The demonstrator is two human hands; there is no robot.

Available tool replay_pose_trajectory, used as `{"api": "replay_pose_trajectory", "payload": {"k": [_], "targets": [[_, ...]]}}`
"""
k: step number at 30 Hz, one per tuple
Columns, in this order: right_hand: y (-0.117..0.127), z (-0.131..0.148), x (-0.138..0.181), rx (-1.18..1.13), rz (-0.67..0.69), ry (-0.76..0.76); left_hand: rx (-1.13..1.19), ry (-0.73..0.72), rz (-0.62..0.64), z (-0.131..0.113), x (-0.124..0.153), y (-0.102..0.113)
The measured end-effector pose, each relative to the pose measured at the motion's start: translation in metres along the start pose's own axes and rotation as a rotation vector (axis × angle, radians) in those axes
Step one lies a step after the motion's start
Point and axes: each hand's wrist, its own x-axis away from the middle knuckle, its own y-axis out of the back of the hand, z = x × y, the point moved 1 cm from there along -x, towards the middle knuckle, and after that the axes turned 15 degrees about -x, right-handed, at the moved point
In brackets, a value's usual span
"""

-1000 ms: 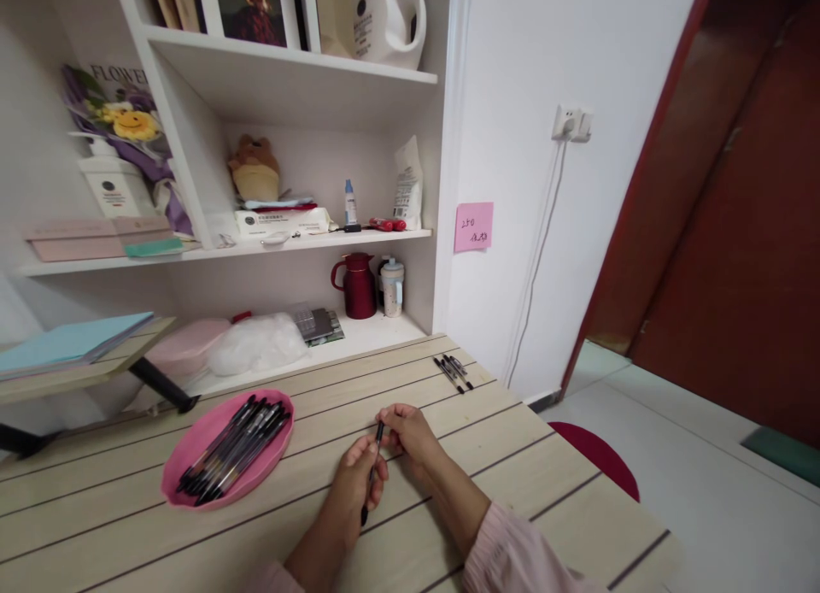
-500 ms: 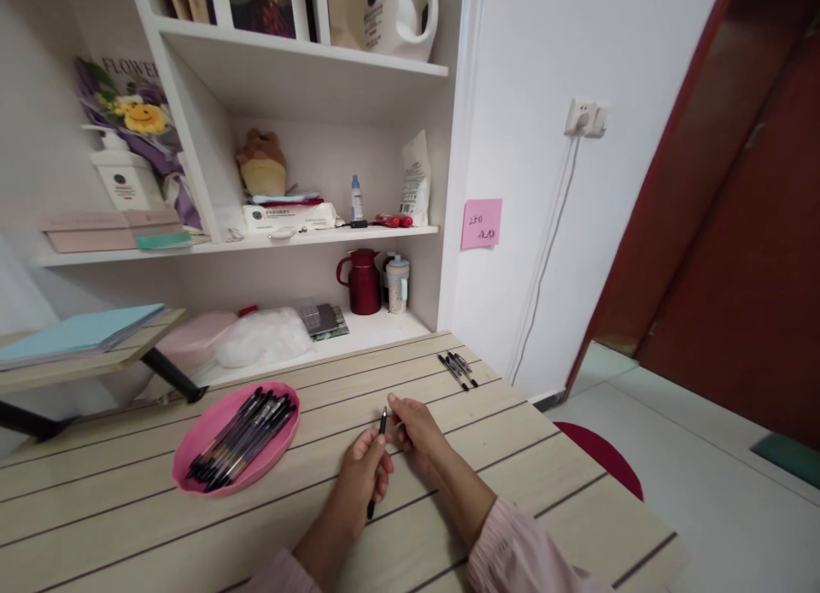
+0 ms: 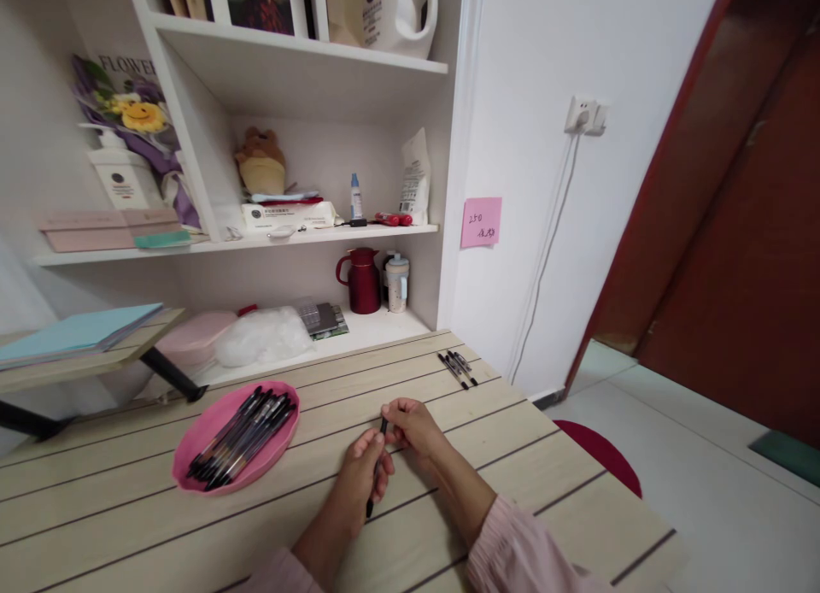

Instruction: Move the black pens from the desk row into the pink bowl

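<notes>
Upright between my hands is a black pen (image 3: 383, 425), tilted slightly. My left hand (image 3: 365, 472) is closed around its barrel, and the dark lower end (image 3: 370, 507) sticks out below the fingers. Thumb and fingers of my right hand (image 3: 410, 426) pinch the pen's upper tip, which they cover. Left of my hands, a pink oval tray (image 3: 291, 431) holds several black pens (image 3: 247, 435) lying in a bundle. Beyond my right hand, several more pens (image 3: 457, 369) lie side by side on the table.
The slatted wooden table (image 3: 333, 525) ends at a white shelf unit (image 3: 307, 63). On its lower shelf stand a red jug (image 3: 365, 281) and a light cup (image 3: 398, 283). At left a small raised stand carries blue folders (image 3: 80, 332). A round red stool seat (image 3: 602, 456) shows beyond the right edge.
My right fingertips have come down and left onto the pen's upper tip, which showed bare before. My left hand keeps its hold in the same place.
</notes>
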Motion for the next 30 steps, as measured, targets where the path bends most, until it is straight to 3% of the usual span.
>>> {"api": "replay_pose_trajectory", "payload": {"k": [4, 8, 13, 18, 25, 30], "targets": [[0.000, 0.002, 0.002, -0.043, 0.099, -0.018, 0.029, -0.005, 0.006, 0.000, 0.000, 0.001], [0.001, 0.000, 0.002, -0.003, 0.034, -0.011, 0.014, -0.008, 0.016, -0.001, 0.000, 0.001], [0.004, 0.002, -0.003, -0.215, 0.048, 0.059, 0.032, -0.003, 0.030, -0.001, 0.000, 0.001], [0.013, 0.006, -0.008, -0.295, -0.034, 0.129, 0.049, 0.000, 0.036, 0.000, 0.000, 0.002], [0.019, 0.001, -0.014, 0.068, -0.210, 0.129, 0.092, 0.011, 0.020, -0.001, 0.000, 0.002], [0.024, 0.002, -0.021, 0.252, -0.225, 0.161, 0.104, 0.021, -0.023, -0.002, 0.001, 0.002]]}}
